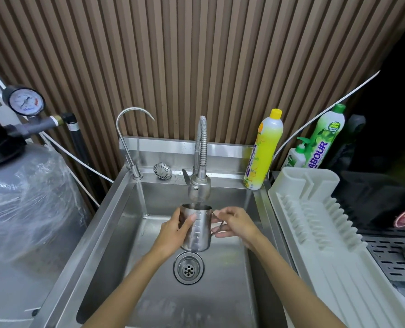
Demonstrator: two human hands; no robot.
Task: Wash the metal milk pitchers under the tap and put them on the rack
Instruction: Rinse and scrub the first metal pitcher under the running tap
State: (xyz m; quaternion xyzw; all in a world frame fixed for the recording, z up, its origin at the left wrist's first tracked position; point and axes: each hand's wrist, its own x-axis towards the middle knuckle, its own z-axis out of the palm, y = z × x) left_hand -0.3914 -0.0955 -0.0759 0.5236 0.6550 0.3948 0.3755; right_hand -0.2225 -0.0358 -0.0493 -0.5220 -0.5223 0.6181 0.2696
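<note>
A metal milk pitcher (199,229) is held upright over the steel sink (116,223), right under the flexible tap (199,185). A thin stream of water runs from the tap into it. My left hand (173,233) grips the pitcher's body from the left, thumb across its front. My right hand (235,224) holds the pitcher's handle on the right side. The white plastic dish rack (315,223) stands to the right of the sink, with nothing in its slots.
A slim gooseneck tap (128,138) and a loose strainer (162,171) sit at the sink's back edge. Yellow (264,150) and green (324,136) detergent bottles stand at the back right. A grey wrapped tank (26,204) is at left, a black drip tray (390,256) at right. The drain (188,268) lies below the pitcher.
</note>
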